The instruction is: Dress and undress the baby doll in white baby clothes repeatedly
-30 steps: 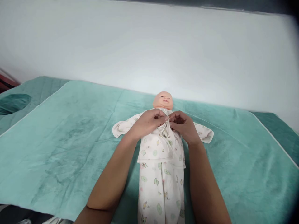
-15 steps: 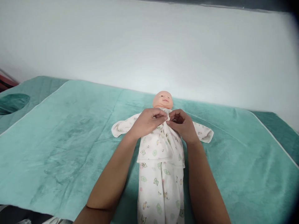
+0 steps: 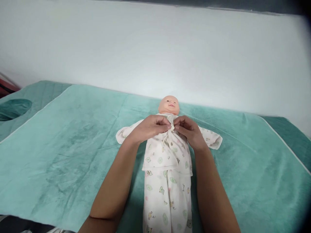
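Observation:
A baby doll [image 3: 168, 105] lies on its back, head toward the wall and arms spread to the sides. It wears a white printed baby shirt [image 3: 161, 157] over matching trousers [image 3: 156, 197]. At the upper chest, my left hand [image 3: 153, 127] pinches one edge of the shirt's front opening. My right hand [image 3: 190, 131] pinches the other edge, its fingertips close to the left ones. Between them shows a small pale button [image 3: 172, 127]. Below the hands the shirt front hangs loosely overlapped. Whether the button is through its hole I cannot tell.
A green velvety sheet [image 3: 80, 145] with white piping covers the table or bed beneath the doll. At the far left a face-hole opening [image 3: 14, 109] shows in the cover. Behind stands a pale wall [image 3: 145, 48]. Dark and white items [image 3: 26, 225] lie past the near left edge.
Both hands have shifted slightly down the shirt front and drawn a little apart. The button now shows between the fingertips. The doll stays in place.

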`<move>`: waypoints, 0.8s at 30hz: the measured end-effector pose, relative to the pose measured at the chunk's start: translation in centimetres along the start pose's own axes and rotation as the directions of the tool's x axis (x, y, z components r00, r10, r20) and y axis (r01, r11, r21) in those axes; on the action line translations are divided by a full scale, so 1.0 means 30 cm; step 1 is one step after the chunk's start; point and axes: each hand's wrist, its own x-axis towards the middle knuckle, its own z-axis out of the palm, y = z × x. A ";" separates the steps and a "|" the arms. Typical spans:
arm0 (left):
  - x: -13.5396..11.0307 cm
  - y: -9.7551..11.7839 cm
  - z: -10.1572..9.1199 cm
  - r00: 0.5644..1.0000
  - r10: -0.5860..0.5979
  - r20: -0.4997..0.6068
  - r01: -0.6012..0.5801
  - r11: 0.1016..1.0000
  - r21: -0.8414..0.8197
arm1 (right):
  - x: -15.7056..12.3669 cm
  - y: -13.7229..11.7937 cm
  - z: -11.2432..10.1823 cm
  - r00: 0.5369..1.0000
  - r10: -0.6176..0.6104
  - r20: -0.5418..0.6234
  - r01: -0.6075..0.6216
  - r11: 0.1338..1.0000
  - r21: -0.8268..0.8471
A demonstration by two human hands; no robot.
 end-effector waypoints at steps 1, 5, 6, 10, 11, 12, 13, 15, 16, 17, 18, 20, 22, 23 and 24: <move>-0.007 0.004 -0.005 1.000 0.007 0.004 -0.008 0.998 0.060 | 0.000 0.001 0.002 1.000 0.005 -0.007 -0.005 1.000 -0.001; -0.022 0.011 -0.014 0.995 0.070 -0.066 -0.052 0.971 0.234 | 0.011 0.015 0.017 0.983 -0.061 -0.171 0.057 0.998 -0.033; -0.020 0.009 -0.013 0.991 0.101 -0.086 -0.076 0.963 0.258 | 0.015 0.019 0.020 0.966 -0.113 -0.234 0.098 0.992 -0.077; 0.003 -0.020 -0.005 0.963 0.254 -0.091 -0.198 0.894 0.402 | 0.030 0.038 0.022 0.891 -0.372 -0.262 0.266 0.893 -0.363; 0.010 -0.030 -0.001 0.955 0.277 -0.103 -0.205 0.872 0.444 | 0.031 0.043 0.021 0.890 -0.395 -0.228 0.279 0.867 -0.413; 0.017 -0.039 0.003 0.948 0.292 -0.129 -0.196 0.851 0.487 | 0.032 0.048 0.019 0.894 -0.399 -0.205 0.277 0.850 -0.448; 0.023 -0.048 0.009 0.941 0.299 -0.156 -0.176 0.829 0.531 | 0.032 0.052 0.017 0.898 -0.393 -0.197 0.266 0.843 -0.468; 0.033 -0.062 0.020 0.931 0.306 -0.201 -0.124 0.781 0.612 | 0.031 0.058 0.013 0.899 -0.385 -0.208 0.250 0.842 -0.477; 0.037 -0.067 0.026 0.928 0.305 -0.212 -0.102 0.758 0.645 | 0.030 0.061 0.012 0.897 -0.387 -0.213 0.251 0.844 -0.475; 0.039 -0.070 0.030 0.928 0.305 -0.215 -0.087 0.737 0.670 | 0.030 0.062 0.010 0.895 -0.393 -0.213 0.257 0.842 -0.474; 0.040 -0.071 0.033 0.927 0.306 -0.218 -0.077 0.723 0.686 | 0.029 0.062 0.009 0.894 -0.399 -0.206 0.265 0.838 -0.476; 0.041 -0.070 0.037 0.921 0.317 -0.227 -0.072 0.710 0.700 | 0.029 0.062 0.006 0.892 -0.407 -0.194 0.271 0.827 -0.492; 0.040 -0.068 0.037 0.917 0.334 -0.220 -0.085 0.701 0.708 | 0.029 0.062 0.004 0.889 -0.415 -0.193 0.268 0.813 -0.516; 0.040 -0.068 0.036 0.916 0.342 -0.212 -0.095 0.696 0.712 | 0.029 0.063 0.004 0.886 -0.420 -0.195 0.266 0.807 -0.528; 0.040 -0.068 0.035 0.915 0.348 -0.205 -0.103 0.692 0.715 | 0.030 0.063 0.004 0.884 -0.424 -0.197 0.264 0.800 -0.539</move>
